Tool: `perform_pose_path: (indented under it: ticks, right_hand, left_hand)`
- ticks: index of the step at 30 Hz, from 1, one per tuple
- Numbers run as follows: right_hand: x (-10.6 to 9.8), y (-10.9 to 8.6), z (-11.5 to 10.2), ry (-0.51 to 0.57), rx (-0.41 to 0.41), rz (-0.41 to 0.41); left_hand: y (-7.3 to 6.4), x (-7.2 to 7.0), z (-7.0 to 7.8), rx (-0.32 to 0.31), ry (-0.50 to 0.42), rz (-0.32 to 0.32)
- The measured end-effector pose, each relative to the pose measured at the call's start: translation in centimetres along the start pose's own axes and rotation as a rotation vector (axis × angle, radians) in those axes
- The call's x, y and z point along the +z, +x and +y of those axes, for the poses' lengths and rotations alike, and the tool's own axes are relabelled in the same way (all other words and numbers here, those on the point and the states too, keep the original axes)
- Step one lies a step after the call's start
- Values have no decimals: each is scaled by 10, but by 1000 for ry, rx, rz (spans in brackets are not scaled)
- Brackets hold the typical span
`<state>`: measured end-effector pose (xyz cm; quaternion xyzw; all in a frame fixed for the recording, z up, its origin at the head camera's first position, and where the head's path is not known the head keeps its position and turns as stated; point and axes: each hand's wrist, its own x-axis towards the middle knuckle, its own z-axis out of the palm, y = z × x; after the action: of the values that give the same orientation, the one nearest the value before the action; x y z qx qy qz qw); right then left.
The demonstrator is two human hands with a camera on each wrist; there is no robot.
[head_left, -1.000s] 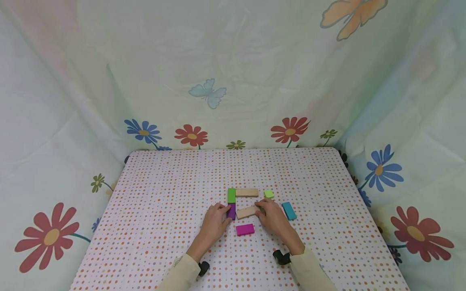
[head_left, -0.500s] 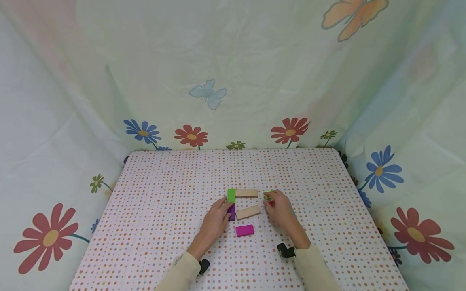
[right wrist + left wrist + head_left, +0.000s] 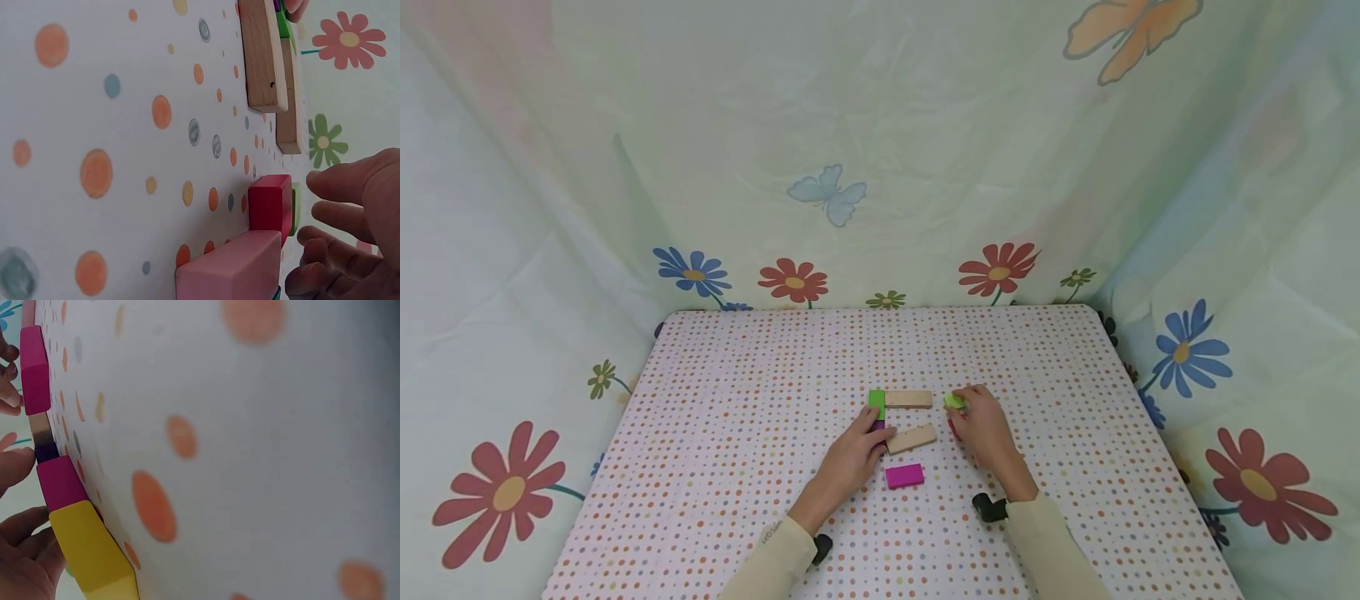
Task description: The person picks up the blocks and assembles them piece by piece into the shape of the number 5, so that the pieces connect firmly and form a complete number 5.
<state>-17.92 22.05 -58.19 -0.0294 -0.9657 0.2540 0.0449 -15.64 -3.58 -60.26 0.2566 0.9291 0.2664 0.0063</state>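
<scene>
My left hand [image 3: 847, 454] rests over the purple block [image 3: 877, 426], fingertips on it and at the green block [image 3: 877, 398] behind, thumb at the end of the slanted plain wooden block [image 3: 913, 437]. A second plain wooden block [image 3: 907, 399] lies behind that, its end against the green one. My right hand [image 3: 987, 425] is above a light green block [image 3: 952, 402] and a red block [image 3: 270, 200], fingers loosely bent. In the right wrist view its fingertips stand just apart from both. A magenta block [image 3: 905, 476] lies nearest me, between the hands.
A yellow block [image 3: 94, 550] shows in the left wrist view, hidden under my left hand in the head view. A pink block [image 3: 231, 269] lies near the red one. The dotted cloth-covered table [image 3: 737, 375] is bordered by flowered curtains [image 3: 910, 108].
My right hand has left the slanted wooden block and moved right and back to the light green and red blocks. My left hand has shifted slightly forward and right over the purple block.
</scene>
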Motion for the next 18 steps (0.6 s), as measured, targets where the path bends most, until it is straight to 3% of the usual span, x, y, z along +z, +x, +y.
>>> perform_pose_path:
  ticks: [6,18]
  right_hand:
    - [4,3,-1,-23,33,-14]
    - [4,7,-1,6,72,-64]
  left_hand:
    - [0,1,-2,67,-16,-5]
    - [1,2,-1,70,11,-28]
